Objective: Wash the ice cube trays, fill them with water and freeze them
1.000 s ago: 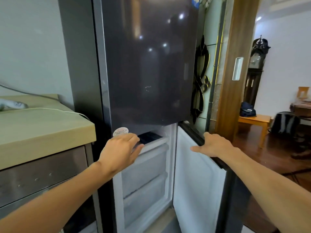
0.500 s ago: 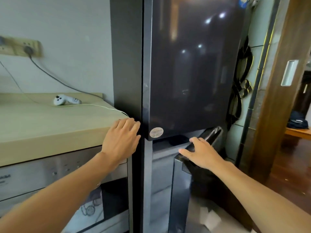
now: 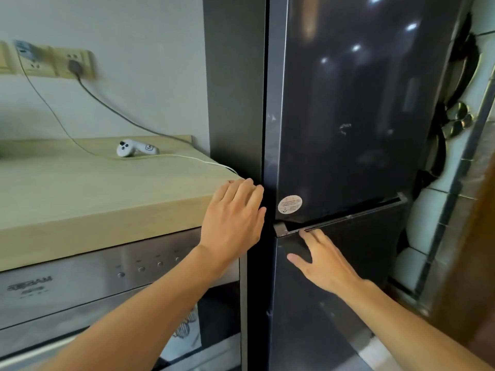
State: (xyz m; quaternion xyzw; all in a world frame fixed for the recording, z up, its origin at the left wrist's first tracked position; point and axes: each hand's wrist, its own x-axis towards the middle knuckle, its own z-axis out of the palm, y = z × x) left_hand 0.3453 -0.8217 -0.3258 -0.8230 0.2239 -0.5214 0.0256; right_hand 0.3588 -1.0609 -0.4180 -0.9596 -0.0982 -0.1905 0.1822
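Steel-grey and glossy, the fridge (image 3: 348, 103) fills the middle and right of the frame, and you have little room at its sides. The pale wood counter (image 3: 93, 196) butts against its left flank with no gap, with a stainless appliance (image 3: 80, 290) under it. A tiled wall (image 3: 439, 210) stands just beside its right edge. Only the space in front of the freezer door (image 3: 334, 303), towards the bottom of the frame, is free. On the counter in the upper left lie a white controller (image 3: 134, 149) and a cable (image 3: 112, 113) running up to the socket (image 3: 72, 65). A second ago the freezer door stood wide, with white drawers showing and your left hand at the top one. Half a second ago the door was still ajar. Now it lies against the cabinet, with only a thin dark slot between it and the upper door (image 3: 361, 143), below the round sticker (image 3: 289, 204). You cannot see the trays, because the door covers the drawers. Your left hand (image 3: 233, 223) is flat with its fingers straight and together, resting on the fridge's left front edge by the counter corner, as it was half a second ago. Your right hand (image 3: 321, 263) is spread wide on the upper part of the freezer door. Its fingertips reach the slot along the door's top edge, and it holds nothing.
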